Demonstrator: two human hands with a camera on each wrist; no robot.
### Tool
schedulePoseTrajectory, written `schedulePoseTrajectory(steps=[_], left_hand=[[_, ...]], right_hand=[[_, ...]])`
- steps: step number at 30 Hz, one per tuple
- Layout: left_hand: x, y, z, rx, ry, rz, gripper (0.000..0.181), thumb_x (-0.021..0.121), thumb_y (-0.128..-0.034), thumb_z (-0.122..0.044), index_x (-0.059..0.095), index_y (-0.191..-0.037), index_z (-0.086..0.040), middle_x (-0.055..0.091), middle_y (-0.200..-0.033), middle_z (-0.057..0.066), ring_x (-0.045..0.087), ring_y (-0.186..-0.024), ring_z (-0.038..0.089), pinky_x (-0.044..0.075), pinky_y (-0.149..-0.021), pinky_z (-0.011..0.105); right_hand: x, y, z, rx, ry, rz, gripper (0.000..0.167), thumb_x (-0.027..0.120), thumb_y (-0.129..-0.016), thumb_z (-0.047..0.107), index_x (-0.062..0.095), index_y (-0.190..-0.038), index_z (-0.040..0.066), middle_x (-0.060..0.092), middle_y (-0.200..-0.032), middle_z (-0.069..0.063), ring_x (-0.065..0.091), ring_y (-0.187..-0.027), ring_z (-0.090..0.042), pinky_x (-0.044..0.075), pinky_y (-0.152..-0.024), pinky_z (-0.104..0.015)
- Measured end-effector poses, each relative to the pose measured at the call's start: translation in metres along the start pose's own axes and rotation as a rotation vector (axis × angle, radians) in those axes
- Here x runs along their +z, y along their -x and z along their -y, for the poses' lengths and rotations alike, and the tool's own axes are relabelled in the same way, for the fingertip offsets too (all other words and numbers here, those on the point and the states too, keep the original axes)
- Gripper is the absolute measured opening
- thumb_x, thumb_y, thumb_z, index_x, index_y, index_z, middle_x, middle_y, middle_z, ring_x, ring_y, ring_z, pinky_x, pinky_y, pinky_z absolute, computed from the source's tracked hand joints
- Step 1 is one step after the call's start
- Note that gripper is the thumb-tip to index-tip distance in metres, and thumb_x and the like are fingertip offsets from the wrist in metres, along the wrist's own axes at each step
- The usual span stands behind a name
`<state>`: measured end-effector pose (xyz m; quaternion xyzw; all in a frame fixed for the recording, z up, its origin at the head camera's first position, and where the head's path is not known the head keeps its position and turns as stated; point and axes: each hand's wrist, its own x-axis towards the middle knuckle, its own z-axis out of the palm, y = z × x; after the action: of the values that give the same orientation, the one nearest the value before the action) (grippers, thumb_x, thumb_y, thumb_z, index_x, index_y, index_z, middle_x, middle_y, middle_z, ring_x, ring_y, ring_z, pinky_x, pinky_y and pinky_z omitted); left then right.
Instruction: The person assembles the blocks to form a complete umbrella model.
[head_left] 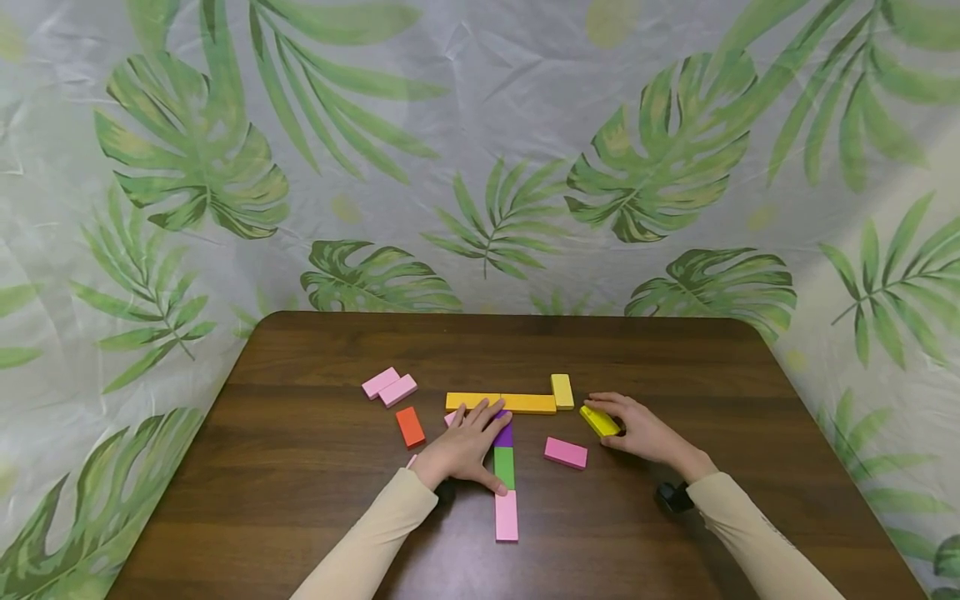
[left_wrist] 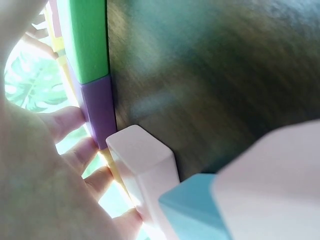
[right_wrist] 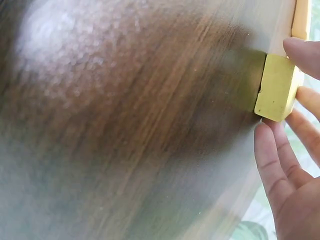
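My left hand [head_left: 467, 450] lies spread over the upright line of blocks, its fingers straight. Its thumb touches the line near where the green block [head_left: 504, 468] meets the pale pink block [head_left: 506, 517]; fingertips reach the purple block [head_left: 504, 430] and the orange blocks [head_left: 528, 404]. To the right, my right hand [head_left: 641, 429] holds a bright yellow block [head_left: 600, 421] between thumb and fingers. That yellow block [right_wrist: 276, 87] rests on the table in the right wrist view. A pale yellow block [head_left: 562, 391] stands at the orange row's right end.
Two light pink blocks [head_left: 389, 387] and a red block [head_left: 410, 427] lie to the left. A darker pink block [head_left: 566, 452] sits between the hands. Under the left wrist are a blue block [left_wrist: 192, 205] and pale pink blocks [left_wrist: 142, 150]. A leaf-patterned cloth [head_left: 495, 125] hangs behind the wooden table [head_left: 300, 500].
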<state>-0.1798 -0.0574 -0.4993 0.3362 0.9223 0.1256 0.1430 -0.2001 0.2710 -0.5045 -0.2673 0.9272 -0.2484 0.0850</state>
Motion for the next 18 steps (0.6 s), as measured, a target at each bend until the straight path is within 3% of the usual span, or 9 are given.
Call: schedulePoseTrajectory(steps=[10,18], left_hand=[[0.000,-0.001,0.001,-0.007,-0.007,-0.002,0.111,0.076,-0.0671,-0.061,0.025,-0.152,-0.011,0.013,-0.158,0.009,0.007,-0.144,0.030,0.005,-0.112,0.053],[0.000,0.000,-0.001,-0.002,0.003,-0.003,0.111,0.077,-0.0671,-0.060,0.026,-0.152,-0.010,0.014,-0.158,0.009,0.009,-0.144,0.030,0.005,-0.112,0.054]], right_hand=[[0.002,-0.008,-0.003,0.004,0.003,-0.092,0.058,0.074,-0.081,0.010,0.053,-0.134,-0.001,0.048,-0.133,-0.022,0.052,-0.110,-0.037,0.046,-0.090,-0.053],[0.001,-0.022,-0.004,0.028,0.001,-0.160,0.059,0.074,-0.081,0.010,0.052,-0.134,-0.002,0.047,-0.133,-0.022,0.052,-0.111,-0.038,0.047,-0.089,-0.052]])
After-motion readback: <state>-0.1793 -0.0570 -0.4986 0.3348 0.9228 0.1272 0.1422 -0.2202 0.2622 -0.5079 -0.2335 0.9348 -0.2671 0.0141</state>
